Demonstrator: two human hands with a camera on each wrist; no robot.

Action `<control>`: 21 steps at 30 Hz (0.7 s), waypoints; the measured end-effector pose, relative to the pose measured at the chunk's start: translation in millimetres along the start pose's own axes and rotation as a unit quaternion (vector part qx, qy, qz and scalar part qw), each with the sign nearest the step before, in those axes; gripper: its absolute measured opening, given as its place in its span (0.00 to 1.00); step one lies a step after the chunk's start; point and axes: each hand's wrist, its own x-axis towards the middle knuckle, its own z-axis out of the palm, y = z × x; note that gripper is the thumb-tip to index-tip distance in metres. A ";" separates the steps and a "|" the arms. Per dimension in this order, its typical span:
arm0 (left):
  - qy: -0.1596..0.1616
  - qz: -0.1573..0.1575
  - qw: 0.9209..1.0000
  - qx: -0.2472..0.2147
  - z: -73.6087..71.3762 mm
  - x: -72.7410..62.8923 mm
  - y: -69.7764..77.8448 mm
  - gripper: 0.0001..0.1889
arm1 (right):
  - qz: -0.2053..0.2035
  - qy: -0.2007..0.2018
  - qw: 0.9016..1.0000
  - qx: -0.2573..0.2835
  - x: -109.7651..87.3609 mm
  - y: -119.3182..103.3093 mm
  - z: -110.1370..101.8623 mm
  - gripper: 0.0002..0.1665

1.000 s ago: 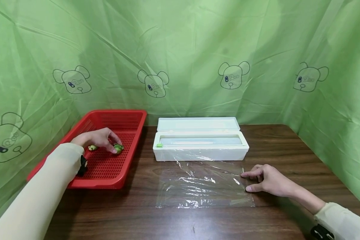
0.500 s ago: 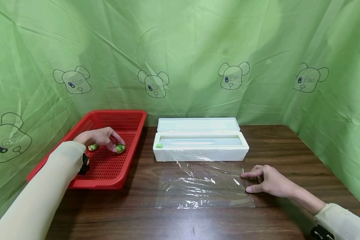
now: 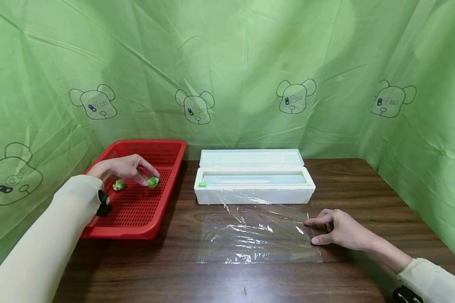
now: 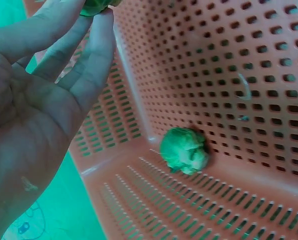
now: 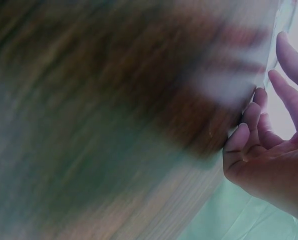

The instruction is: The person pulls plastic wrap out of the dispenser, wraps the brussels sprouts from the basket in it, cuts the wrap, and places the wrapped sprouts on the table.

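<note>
Film (image 3: 246, 240) already spread; left grip (image 3: 127, 168) pinches one green veggie (image 3: 153, 182); second veggie (image 3: 119, 185) left in basket (image 3: 127, 232); right grip (image 3: 337, 229) looks pretty loose

Can pass freely above the plastic film (image 3: 258, 235), but meets the red basket (image 3: 117, 232) on the left, the white box (image 3: 288, 196) behind and the right hand (image 3: 339, 230) opposite.

We see a green fabric backdrop (image 3: 246, 50) (creased and printed with outlined bear heads (image 3: 296, 103)) enclosing the rear and both sides of a dark wood-grain desk (image 3: 349, 181), whose near surface reflects a pale patch of light (image 3: 246, 277).
</note>
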 end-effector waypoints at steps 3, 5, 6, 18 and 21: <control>0.000 0.011 1.000 0.000 -0.8 -0.8 6.8 0.22 | 0.001 0.001 1.000 0.003 -0.6 -0.2 -0.1 0.29; -0.001 0.021 1.000 0.009 -1.0 -1.7 11.9 0.23 | 0.001 0.003 1.000 0.005 -1.0 -0.4 0.2 0.29; -0.003 0.024 1.000 0.011 -1.0 -1.8 14.0 0.22 | 0.001 0.003 1.000 0.006 -1.1 -0.4 0.3 0.29; 0.007 0.049 0.998 0.048 -1.9 -8.8 49.3 0.23 | 0.011 -0.003 1.000 0.013 -1.1 0.2 1.1 0.29; 0.008 0.068 0.995 0.068 -1.6 -11.2 59.4 0.23 | 0.013 -0.004 1.000 0.012 -1.0 -0.4 1.0 0.30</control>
